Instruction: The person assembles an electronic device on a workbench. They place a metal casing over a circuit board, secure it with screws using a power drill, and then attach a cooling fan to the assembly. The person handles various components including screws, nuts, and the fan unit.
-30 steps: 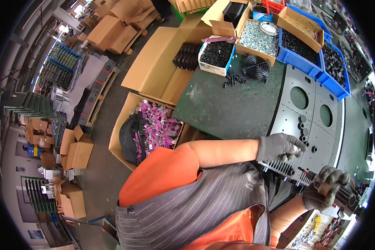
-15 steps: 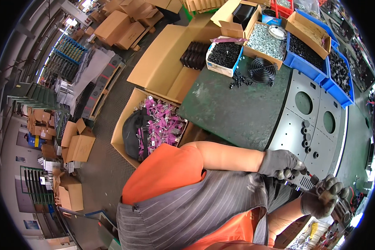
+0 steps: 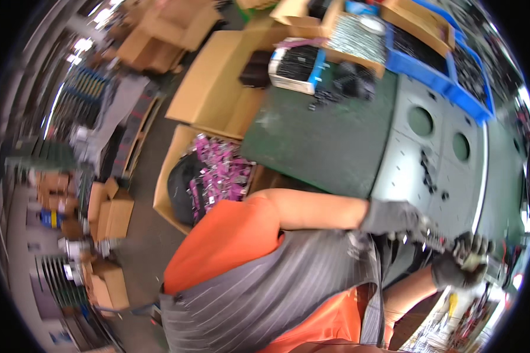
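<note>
"Holding what, that right hand (image 3: 462, 265)?"

"A dark tool (image 3: 496, 270), blurred; the gloved grip is curled round it, just beyond the near end of the grey metal panel (image 3: 401, 153)."

"And the left hand (image 3: 396, 217)?"

"At the panel's near end, fingers bent. I can't tell whether that grip pinches anything."

"Where's the panel?"

"Flat on the green table (image 3: 312, 147), two round holes toward its far end, small black rings (image 3: 427, 167) along its middle."

"What's around it?"

"Blue bins (image 3: 417, 68) at the far end, then a cardboard box of silvery pieces (image 3: 353, 41), then a white box (image 3: 291, 85) of black bits. Left of the table, an open carton (image 3: 169, 176) holds purple parts (image 3: 227, 173)."
</note>
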Demonstrator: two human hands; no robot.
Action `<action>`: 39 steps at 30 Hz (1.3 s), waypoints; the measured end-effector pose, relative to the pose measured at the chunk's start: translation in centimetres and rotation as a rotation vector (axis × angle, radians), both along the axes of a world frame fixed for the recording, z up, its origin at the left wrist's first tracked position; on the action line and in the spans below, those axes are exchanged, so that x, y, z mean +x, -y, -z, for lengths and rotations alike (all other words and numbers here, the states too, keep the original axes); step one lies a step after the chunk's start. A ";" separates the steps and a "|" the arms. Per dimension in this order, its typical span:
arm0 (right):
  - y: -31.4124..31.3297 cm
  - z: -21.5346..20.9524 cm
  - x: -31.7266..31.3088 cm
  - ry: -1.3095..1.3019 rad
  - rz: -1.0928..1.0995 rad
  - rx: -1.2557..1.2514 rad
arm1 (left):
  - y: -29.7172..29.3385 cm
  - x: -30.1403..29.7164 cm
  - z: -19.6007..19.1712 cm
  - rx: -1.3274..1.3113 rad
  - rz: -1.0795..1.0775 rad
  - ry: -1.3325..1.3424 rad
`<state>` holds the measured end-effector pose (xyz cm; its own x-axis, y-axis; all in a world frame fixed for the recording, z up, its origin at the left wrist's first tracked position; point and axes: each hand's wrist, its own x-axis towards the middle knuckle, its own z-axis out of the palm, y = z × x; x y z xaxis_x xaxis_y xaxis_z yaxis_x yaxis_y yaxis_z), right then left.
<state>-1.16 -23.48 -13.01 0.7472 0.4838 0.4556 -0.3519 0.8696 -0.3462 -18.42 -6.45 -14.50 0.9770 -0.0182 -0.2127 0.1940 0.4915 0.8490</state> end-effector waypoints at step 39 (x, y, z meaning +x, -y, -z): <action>-2.3 1.7 -2.2 0.193 0.285 -0.751 | 2.4 7.4 0.6 1.443 0.258 0.145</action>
